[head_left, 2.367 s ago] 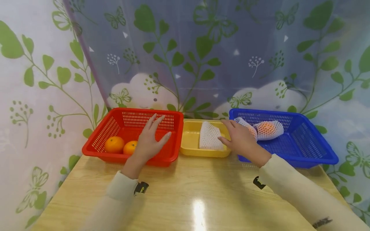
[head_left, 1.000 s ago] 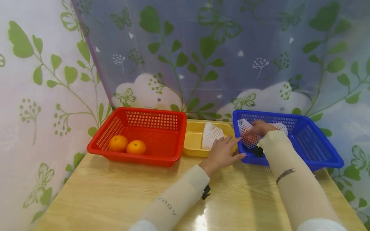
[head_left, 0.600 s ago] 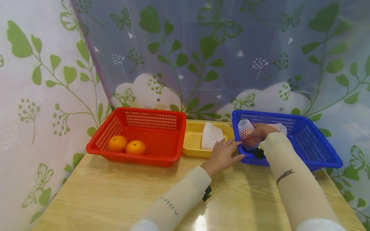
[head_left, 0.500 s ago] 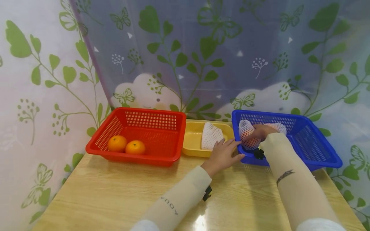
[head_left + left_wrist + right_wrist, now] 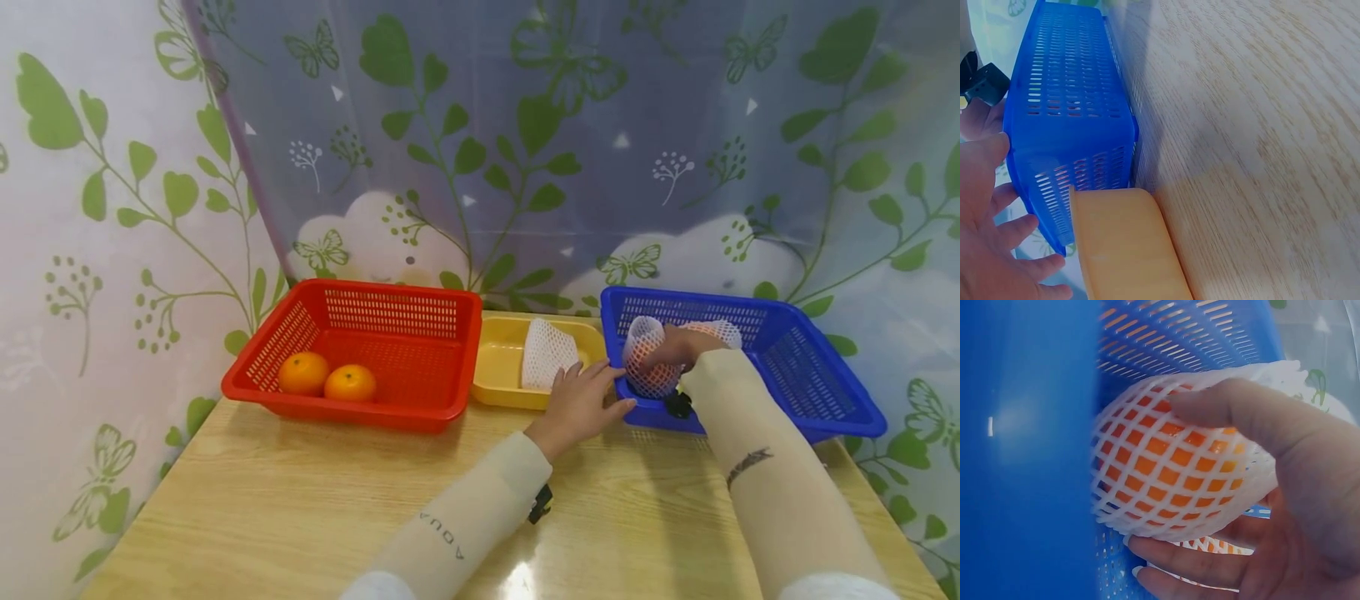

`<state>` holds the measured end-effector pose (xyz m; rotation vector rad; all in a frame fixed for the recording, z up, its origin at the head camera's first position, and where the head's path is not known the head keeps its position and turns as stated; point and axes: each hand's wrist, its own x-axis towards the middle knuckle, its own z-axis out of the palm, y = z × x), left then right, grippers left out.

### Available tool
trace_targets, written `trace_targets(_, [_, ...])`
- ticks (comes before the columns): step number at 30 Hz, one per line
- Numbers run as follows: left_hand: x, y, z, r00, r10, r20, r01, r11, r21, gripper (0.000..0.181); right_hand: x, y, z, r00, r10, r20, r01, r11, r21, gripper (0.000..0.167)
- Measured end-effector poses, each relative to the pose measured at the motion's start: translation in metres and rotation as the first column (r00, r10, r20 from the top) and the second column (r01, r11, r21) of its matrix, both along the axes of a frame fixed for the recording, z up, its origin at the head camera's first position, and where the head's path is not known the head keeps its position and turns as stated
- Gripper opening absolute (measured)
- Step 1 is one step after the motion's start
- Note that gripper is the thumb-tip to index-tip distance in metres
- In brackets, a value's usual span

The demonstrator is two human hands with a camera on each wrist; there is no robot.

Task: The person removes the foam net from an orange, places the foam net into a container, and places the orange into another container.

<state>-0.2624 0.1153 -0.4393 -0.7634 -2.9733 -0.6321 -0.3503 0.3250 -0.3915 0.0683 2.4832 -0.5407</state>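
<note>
In the head view my right hand (image 5: pixel 678 348) is inside the blue basket (image 5: pixel 798 354), gripping an orange in a white foam net (image 5: pixel 651 367) near its left wall. The right wrist view shows the thumb on top of the netted orange (image 5: pixel 1166 459) and fingers beneath it. A second netted orange (image 5: pixel 716 332) lies behind that hand, partly hidden. My left hand (image 5: pixel 577 408) has its fingers spread and touches the blue basket's left front rim, over the right end of the yellow tray (image 5: pixel 495 396). In the left wrist view the left fingers (image 5: pixel 1016 231) hold nothing.
A folded white foam net (image 5: pixel 547 357) lies in the yellow tray. To its left stands a red basket (image 5: pixel 397 354) with two bare oranges (image 5: pixel 350 383) in its front left part. All three containers stand along the wooden table's (image 5: pixel 300 500) back edge, before a patterned curtain.
My right hand has gone from above the yellow tray into the blue basket and gripped a netted orange. My left hand has moved right, from the red basket to the blue basket's rim.
</note>
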Motion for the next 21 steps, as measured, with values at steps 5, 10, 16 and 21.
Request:
trace_targets(5, [0.000, 0.000, -0.001, 1.000, -0.001, -0.014, 0.001, 1.000, -0.005, 0.054, 0.001, 0.002, 0.002, 1.000, -0.018, -0.008, 0.017, 0.997, -0.081, 0.109])
trace_targets(10, [0.001, 0.001, -0.001, 0.999, -0.002, -0.033, 0.002, 1.000, 0.005, 0.054, 0.010, 0.004, 0.009, 0.994, 0.050, -0.093, -0.058, 0.994, -0.089, 0.105])
trace_targets(16, [0.001, 0.003, -0.004, 1.000, -0.001, -0.027, 0.002, 1.000, 0.030, 0.054, 0.022, 0.007, 0.017, 0.979, 0.108, -0.174, -0.122, 0.990, -0.071, 0.105])
trace_targets(21, [0.001, 0.001, -0.009, 1.000, 0.010, -0.012, -0.010, 0.999, 0.044, 0.055, 0.028, 0.011, 0.018, 0.947, 0.154, -0.283, -0.180, 0.981, -0.070, 0.101])
